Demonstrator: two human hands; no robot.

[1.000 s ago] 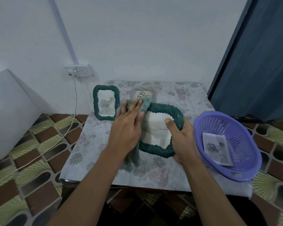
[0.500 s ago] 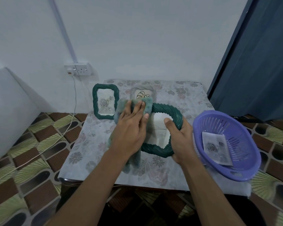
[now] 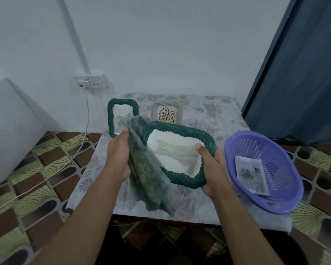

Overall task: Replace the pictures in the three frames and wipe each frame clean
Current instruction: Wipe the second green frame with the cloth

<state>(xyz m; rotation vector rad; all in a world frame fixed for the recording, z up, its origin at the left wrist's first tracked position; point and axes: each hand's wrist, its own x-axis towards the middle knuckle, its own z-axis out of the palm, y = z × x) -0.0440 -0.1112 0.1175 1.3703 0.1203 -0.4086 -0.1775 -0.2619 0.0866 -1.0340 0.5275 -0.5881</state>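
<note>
My right hand [image 3: 211,170] grips the right rim of a large green rope-edged frame [image 3: 182,131], tilted up above the table, with a pale picture inside it. My left hand [image 3: 118,155] holds a green-blue cloth [image 3: 149,175] against the frame's left side; the cloth hangs down over the table. Behind stand a smaller green frame [image 3: 111,113] with a rose picture and a pale frame [image 3: 166,113] with a leaf drawing.
A purple plastic basket [image 3: 287,197] with a rose picture [image 3: 250,175] in it sits at the table's right edge. The table [image 3: 214,111] has a floral cover. A wall socket [image 3: 96,81] with a hanging cable is at the left, a dark curtain [image 3: 304,64] at the right.
My left hand has slid off the frame's top to its left side, now gripping the cloth instead of pressing it flat. The frame is tilted up more.
</note>
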